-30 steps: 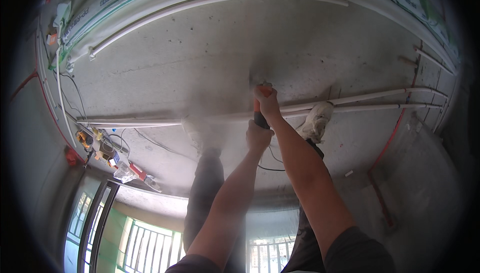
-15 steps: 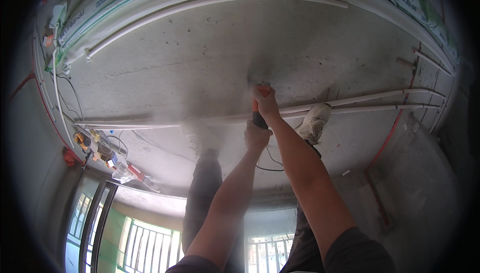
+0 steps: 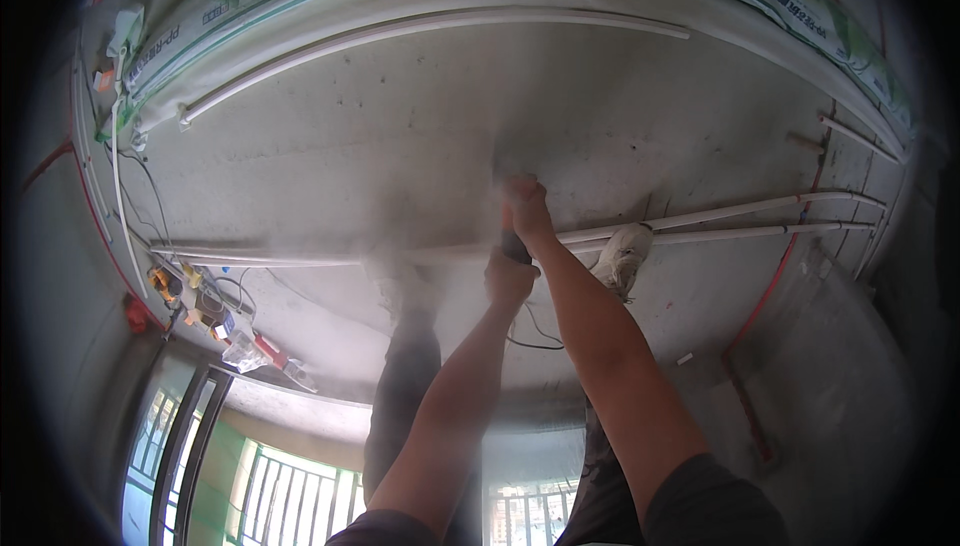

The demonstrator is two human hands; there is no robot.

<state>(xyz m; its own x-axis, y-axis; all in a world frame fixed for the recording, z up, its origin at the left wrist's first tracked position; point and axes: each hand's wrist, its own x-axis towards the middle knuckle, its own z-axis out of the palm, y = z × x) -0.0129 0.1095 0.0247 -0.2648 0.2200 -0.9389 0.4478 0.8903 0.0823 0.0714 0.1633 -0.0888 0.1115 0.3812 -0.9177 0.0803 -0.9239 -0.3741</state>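
Note:
Both my hands are wrapped around a corded power tool with an orange and black body, which looks like an angle grinder (image 3: pixel 515 247). My left hand (image 3: pixel 511 282) grips its black rear part, nearer to me. Farther forward, my right hand (image 3: pixel 529 210) is closed over the orange front end. A dark, blurred shape at the tool's head meets the grey concrete floor (image 3: pixel 400 161), and dust hides the details there. The black cord (image 3: pixel 540 338) trails from beneath my left hand.
White pipes (image 3: pixel 720 212) run across the floor by my shoes, with another long pipe (image 3: pixel 430 21) farther off. Green-and-white plastic wrapping (image 3: pixel 230 21) lines the far side. Tools and a red-handled item (image 3: pixel 268 348) lie at left. A glass door (image 3: pixel 180 446) stands lower left.
Dust has thickened around the tool, my right hand and my left shoe. My view has tilted slightly, so the floor sits a little lower in the picture. Both hands keep their grip.

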